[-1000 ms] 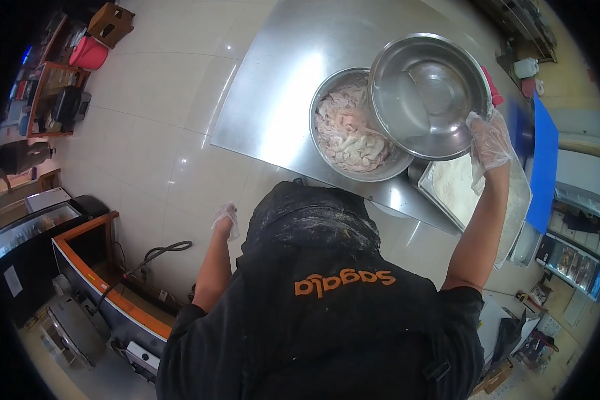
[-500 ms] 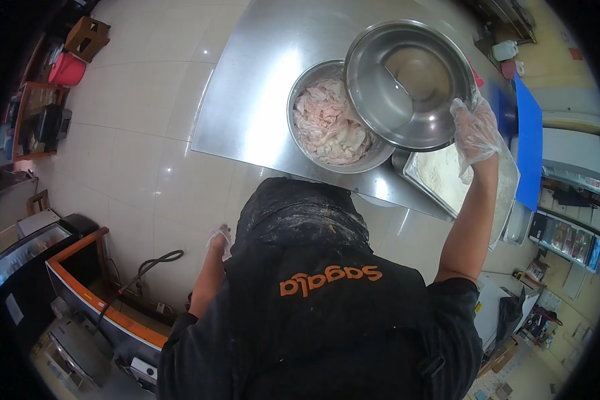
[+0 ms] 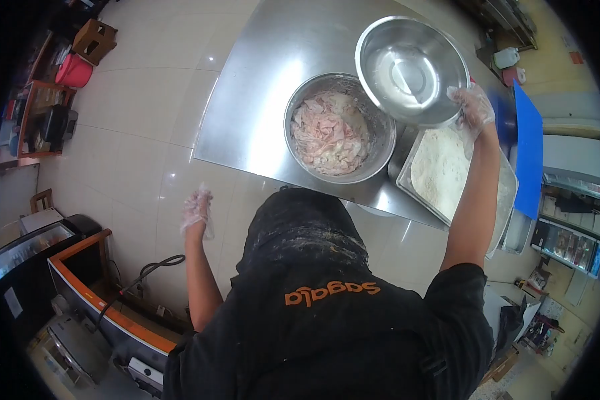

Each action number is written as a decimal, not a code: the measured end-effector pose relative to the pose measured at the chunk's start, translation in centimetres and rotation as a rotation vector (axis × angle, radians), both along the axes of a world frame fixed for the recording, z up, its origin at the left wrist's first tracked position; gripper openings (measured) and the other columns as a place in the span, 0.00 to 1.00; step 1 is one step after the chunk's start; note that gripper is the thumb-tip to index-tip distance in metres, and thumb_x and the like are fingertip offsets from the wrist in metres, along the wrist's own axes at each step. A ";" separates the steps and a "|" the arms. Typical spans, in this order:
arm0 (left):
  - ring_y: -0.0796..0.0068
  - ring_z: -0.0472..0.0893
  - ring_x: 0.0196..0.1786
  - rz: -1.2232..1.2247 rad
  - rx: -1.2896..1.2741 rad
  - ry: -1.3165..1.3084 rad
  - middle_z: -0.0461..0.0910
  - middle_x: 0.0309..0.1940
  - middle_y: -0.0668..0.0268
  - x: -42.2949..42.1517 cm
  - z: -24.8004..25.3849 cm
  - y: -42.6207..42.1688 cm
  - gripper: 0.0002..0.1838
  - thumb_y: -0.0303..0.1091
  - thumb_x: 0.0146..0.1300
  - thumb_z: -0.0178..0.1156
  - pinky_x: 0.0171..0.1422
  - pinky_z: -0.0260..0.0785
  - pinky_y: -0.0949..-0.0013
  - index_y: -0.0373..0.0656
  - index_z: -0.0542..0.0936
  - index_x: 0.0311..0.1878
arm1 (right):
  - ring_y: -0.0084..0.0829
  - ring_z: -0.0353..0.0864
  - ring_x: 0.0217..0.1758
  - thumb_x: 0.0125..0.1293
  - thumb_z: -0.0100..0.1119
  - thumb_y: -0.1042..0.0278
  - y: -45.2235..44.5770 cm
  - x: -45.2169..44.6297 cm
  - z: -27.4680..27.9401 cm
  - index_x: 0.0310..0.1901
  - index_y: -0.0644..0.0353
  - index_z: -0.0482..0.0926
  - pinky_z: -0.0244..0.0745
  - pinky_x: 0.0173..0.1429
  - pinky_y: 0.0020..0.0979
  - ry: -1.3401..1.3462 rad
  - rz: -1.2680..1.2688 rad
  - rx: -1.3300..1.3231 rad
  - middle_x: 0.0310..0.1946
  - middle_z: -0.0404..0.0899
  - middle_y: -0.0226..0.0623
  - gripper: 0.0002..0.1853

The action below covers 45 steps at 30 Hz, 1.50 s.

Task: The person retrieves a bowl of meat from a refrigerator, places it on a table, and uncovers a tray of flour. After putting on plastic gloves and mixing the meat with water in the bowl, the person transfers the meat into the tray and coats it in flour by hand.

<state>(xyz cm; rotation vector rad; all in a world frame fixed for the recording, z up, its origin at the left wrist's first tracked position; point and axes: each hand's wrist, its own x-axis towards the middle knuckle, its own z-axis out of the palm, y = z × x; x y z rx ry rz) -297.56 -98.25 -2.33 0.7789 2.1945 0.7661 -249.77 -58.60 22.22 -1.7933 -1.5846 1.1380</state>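
My right hand (image 3: pixel 477 110), in a clear plastic glove, grips the right rim of a shiny steel bowl (image 3: pixel 387 63). The bowl is held tilted above the steel table, and its inside looks bare. Below it and to the left stands a deep steel pot (image 3: pixel 380 150) with pale pink, wet-looking raw meat (image 3: pixel 330 130) inside. Near my right forearm lies a rectangular tray (image 3: pixel 417 190) with white flour-like powder (image 3: pixel 440 170). Out to the left, over the floor and away from the table, my left hand (image 3: pixel 198 208) is gloved and holds nothing, its fingers apart.
The steel table (image 3: pixel 247 113) has its front edge close to my body. A blue panel (image 3: pixel 528 153) stands at the right. On the floor side at left are a wooden-edged counter (image 3: pixel 80 287), a black hose (image 3: pixel 157 267) and a pink bucket (image 3: pixel 75 71).
The steel bowl has moved up and tilted; the liquid-like surface in it no longer shows. More of the pot is uncovered. My left hand has swung outward and forward.
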 end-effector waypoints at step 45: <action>0.71 0.78 0.40 -0.545 0.555 -0.374 0.80 0.40 0.65 4.3 4.5 22.3 0.23 0.20 0.65 0.43 0.46 0.71 0.67 0.39 0.64 0.65 | 0.46 0.75 0.55 0.50 0.63 0.55 -12.7 -26.6 -12.0 0.56 0.64 0.71 0.73 0.53 0.37 -0.559 0.675 0.225 0.50 0.74 0.55 0.32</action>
